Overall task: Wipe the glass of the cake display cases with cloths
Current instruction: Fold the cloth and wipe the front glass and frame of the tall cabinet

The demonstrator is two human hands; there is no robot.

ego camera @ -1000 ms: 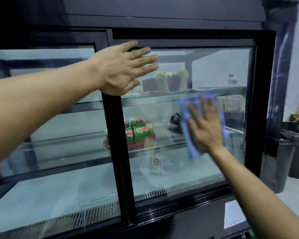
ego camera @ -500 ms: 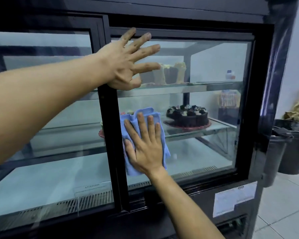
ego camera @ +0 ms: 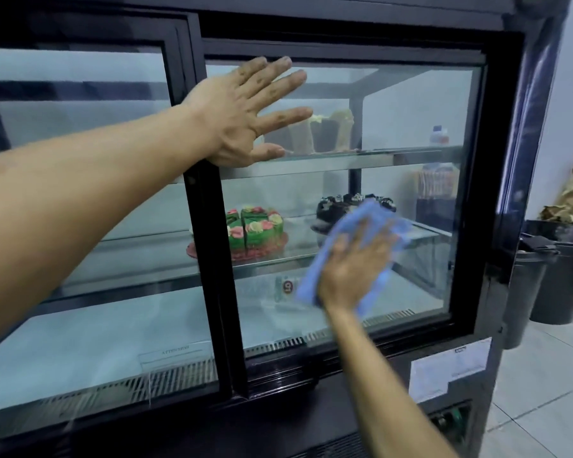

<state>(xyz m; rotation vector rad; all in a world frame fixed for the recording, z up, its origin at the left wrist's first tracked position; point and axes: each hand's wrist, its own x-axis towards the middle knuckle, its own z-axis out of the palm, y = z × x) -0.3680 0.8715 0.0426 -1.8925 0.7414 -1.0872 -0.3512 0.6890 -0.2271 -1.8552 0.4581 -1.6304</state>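
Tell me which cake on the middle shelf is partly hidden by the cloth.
The dark chocolate cake on the right; the blue cloth under the right hand overlaps it. The green cake with pink flowers, to its left, shows in full.

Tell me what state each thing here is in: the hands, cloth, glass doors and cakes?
Left hand: open, fingers spread flat on the glass.
Right hand: open, pressing the cloth to the glass, motion-blurred.
Blue cloth: spread against the glass under the right hand.
Right glass door: shut.
Green cake: cut into slices, on the middle shelf.
Chocolate cake: partly hidden behind the cloth.
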